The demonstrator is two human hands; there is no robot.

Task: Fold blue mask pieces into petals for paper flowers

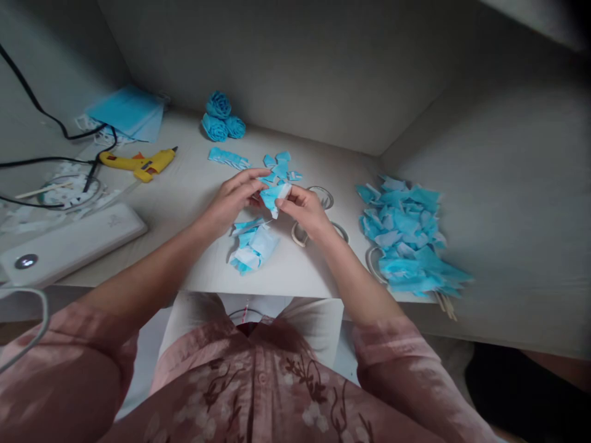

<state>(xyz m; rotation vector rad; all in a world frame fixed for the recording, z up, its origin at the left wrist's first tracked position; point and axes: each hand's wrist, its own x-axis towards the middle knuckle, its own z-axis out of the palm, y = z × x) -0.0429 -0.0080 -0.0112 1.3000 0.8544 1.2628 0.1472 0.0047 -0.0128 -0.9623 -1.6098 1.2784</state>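
Observation:
Between my two hands is a small blue and white piece of face-mask fabric (272, 198), held over the middle of the table. My left hand (237, 195) pinches its left side, and my right hand (305, 209) grips its right edge between thumb and fingers. Just beyond them lie cut blue pieces (279, 161), with a pleated blue strip (228, 157) to their left. Nearer to me rests a loose bunch of blue and white fabric pieces (253, 247). Scissors (300, 234) lie partly hidden under my right hand and wrist.
Three blue fabric roses (218, 117) stand at the back. On the left are a yellow glue gun (141, 163), stacked face masks (127, 114), a white power bank (76, 240) and black cables (41, 111). A large heap of blue fabric pieces (401, 227) lies at right.

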